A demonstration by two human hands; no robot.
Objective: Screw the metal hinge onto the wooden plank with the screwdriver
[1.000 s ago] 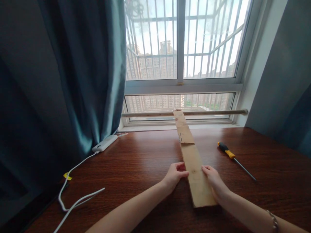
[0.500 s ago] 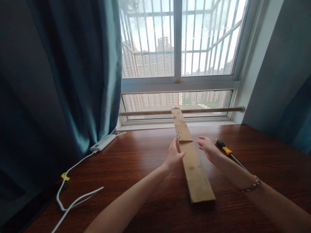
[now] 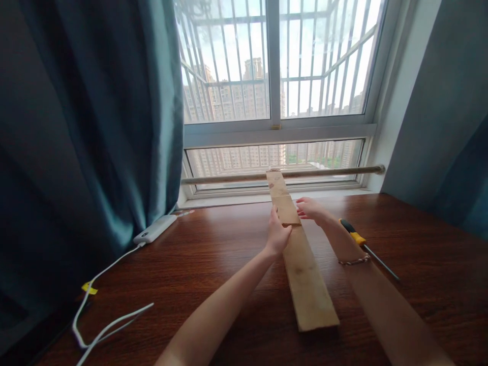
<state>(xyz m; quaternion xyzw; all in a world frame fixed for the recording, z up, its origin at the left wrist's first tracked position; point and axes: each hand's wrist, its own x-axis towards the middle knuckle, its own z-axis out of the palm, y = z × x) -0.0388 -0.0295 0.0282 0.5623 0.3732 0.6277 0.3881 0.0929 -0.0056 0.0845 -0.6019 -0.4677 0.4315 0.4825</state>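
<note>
A long, pale wooden board (image 3: 308, 277) runs from the near part of the dark table toward the window. A second, shorter wooden piece (image 3: 286, 206) overlaps its far half, its near edge making a step. My left hand (image 3: 278, 234) grips the left side at this step, thumb on top and fingers along the edge. Over on the right side, my right hand (image 3: 310, 209) has its fingers apart, close beside the shorter piece's edge; whether they touch it I cannot tell. A screwdriver (image 3: 357, 238) with a black and yellow handle lies right of my right forearm.
The wood-grain table (image 3: 229, 244) reaches the window sill. A horizontal rail (image 3: 328, 172) crosses the window, near the wood's far end. At left lie a white power bank-like device (image 3: 155, 230), a white cable (image 3: 114, 323) and a yellow tag (image 3: 89, 288). A blue curtain (image 3: 152, 101) hangs there.
My right hand has moved left and farther forward, up to the wood's right edge. My left hand has slid slightly forward along the left edge. The view has shifted a little.
</note>
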